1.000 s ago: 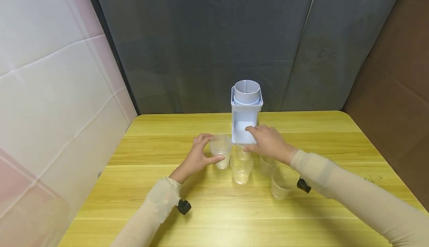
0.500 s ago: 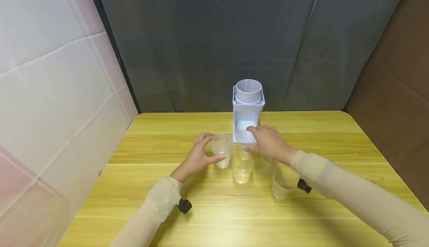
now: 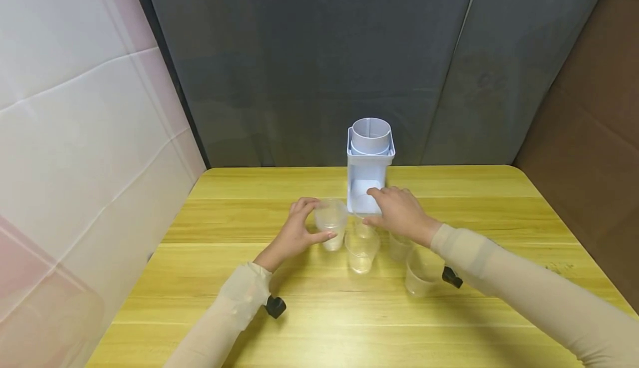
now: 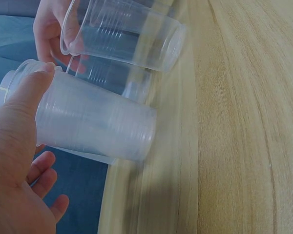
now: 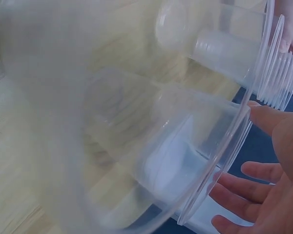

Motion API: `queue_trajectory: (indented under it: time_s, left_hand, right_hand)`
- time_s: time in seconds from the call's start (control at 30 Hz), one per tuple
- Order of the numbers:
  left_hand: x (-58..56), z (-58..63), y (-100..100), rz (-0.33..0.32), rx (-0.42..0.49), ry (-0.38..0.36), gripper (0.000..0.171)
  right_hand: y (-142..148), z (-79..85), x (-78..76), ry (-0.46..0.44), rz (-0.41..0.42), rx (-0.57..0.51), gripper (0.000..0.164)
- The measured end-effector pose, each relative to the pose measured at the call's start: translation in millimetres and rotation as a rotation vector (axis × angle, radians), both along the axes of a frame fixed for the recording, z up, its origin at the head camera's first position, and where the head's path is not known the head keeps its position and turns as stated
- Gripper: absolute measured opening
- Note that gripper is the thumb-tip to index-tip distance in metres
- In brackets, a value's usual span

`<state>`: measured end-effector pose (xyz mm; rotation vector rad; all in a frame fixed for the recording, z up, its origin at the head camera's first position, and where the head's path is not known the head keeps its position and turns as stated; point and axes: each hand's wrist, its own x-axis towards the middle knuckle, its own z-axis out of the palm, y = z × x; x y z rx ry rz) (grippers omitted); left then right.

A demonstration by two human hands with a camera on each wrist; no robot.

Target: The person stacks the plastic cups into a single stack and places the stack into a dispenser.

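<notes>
The left hand (image 3: 295, 235) is holding the cup stack (image 4: 95, 119), the right hand (image 3: 403, 213) a clear cup (image 3: 360, 221) — fingers should be squeezing lightly.

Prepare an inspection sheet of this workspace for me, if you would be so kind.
Surface: wood-grain table.
Job's things: stack of clear cups; another clear cup; three more clear cups on the table; pale blue stand behind them.
Clutter: nothing seen.
Left hand: holds the stack near its rims.
Right hand: holds the other cup near its rim.
Cables: nothing seen.
Surroundings: dark grey backdrop; pale panel left; brown panel right.
</notes>
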<state>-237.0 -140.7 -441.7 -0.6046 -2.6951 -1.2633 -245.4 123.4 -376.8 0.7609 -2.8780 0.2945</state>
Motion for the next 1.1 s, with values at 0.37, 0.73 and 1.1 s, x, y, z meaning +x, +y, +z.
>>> queue_trajectory:
  time_s: [0.37,0.73,1.1]
  left_hand:
    - [1.3,2.0,0.1,0.005,0.012,-0.002,0.068]
    - [-0.4,-0.8,-0.2,-0.002,0.009,0.015,0.068]
    - [-0.1,1.0,-2.4,-0.004,0.010,0.004,0.067]
  right_hand:
    - [3.4,10.2,0.9,0.005,-0.027,-0.018,0.065]
    - [8.7,34.6,1.3,0.031,-0.024,-0.046,0.071]
    - [13.6,67.0,3.9,0.009,-0.057,-0.159,0.071]
